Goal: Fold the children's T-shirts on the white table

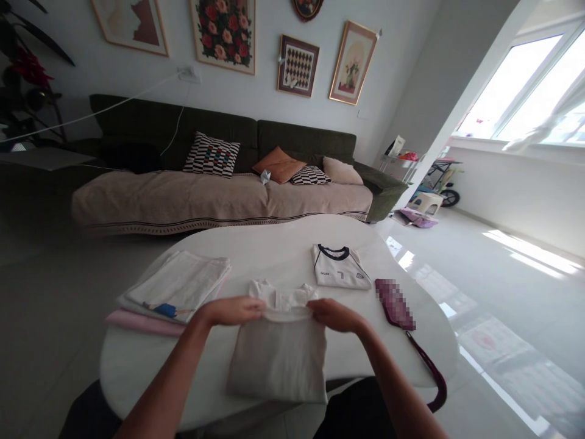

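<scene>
A white garment (278, 353) lies on the round white table (137, 366) in front of me, its lower part hanging toward the near edge. My left hand (235, 310) pinches its upper left edge, fingers closed on the cloth. My right hand (333, 314) grips the upper right edge the same way. Beyond my hands the garment's collar end (281, 292) lies flat on the table.
A folded white jersey with dark collar (340, 267) lies at the far right of the table. A stack of folded white and pink cloths (176, 289) sits at left. A maroon strapped item (397, 308) lies at right. A sofa (219, 183) stands behind.
</scene>
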Demonstrator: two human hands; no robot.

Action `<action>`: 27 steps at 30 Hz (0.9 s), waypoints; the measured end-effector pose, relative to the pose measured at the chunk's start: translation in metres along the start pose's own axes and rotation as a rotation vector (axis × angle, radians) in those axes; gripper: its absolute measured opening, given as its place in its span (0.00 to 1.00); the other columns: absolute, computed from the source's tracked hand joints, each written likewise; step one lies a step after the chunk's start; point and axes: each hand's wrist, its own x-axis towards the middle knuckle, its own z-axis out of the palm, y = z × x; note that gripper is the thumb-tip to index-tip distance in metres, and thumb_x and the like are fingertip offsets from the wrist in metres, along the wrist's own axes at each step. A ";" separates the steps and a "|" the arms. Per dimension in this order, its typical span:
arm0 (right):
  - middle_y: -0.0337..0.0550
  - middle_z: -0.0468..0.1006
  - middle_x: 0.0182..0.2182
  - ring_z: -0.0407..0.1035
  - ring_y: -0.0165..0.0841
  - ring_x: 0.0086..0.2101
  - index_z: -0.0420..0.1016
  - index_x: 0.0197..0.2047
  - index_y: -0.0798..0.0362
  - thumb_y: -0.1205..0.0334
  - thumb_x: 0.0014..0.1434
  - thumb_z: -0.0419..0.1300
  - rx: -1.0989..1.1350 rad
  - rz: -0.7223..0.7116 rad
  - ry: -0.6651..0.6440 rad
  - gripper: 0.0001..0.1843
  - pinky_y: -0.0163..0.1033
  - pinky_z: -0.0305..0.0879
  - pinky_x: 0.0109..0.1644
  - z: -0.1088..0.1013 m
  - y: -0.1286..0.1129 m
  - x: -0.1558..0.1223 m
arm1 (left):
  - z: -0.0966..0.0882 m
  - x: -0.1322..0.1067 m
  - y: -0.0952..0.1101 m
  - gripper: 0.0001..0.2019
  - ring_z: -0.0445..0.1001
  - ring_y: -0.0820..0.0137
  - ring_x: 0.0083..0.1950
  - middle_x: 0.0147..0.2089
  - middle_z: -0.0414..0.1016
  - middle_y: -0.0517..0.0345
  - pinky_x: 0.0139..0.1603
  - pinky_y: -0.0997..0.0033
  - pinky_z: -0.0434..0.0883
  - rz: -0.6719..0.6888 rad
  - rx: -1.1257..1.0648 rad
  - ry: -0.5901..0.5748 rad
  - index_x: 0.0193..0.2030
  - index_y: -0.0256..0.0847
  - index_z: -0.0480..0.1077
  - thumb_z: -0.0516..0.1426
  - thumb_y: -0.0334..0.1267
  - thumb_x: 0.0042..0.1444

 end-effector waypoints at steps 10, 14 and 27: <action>0.42 0.74 0.34 0.67 0.31 0.35 0.73 0.38 0.56 0.73 0.46 0.54 -0.024 0.212 0.274 0.14 0.34 0.61 0.39 0.030 0.061 0.082 | -0.004 0.102 -0.065 0.17 0.70 0.67 0.33 0.30 0.71 0.59 0.30 0.74 0.65 -0.122 -0.093 0.072 0.39 0.38 0.70 0.55 0.45 0.42; 0.43 0.73 0.35 0.67 0.32 0.37 0.71 0.42 0.55 0.70 0.50 0.52 -0.041 0.307 0.391 0.15 0.34 0.59 0.40 0.024 0.067 0.091 | -0.013 0.118 -0.067 0.12 0.70 0.66 0.41 0.34 0.72 0.58 0.39 0.72 0.65 -0.125 0.047 0.244 0.37 0.38 0.70 0.54 0.39 0.46; 0.42 0.73 0.31 0.68 0.32 0.34 0.72 0.37 0.58 0.61 0.53 0.58 -0.067 0.325 0.531 0.10 0.37 0.63 0.39 0.007 0.042 0.074 | -0.020 0.107 -0.044 0.07 0.71 0.70 0.35 0.31 0.74 0.58 0.38 0.76 0.64 -0.008 0.261 0.464 0.31 0.37 0.72 0.55 0.35 0.46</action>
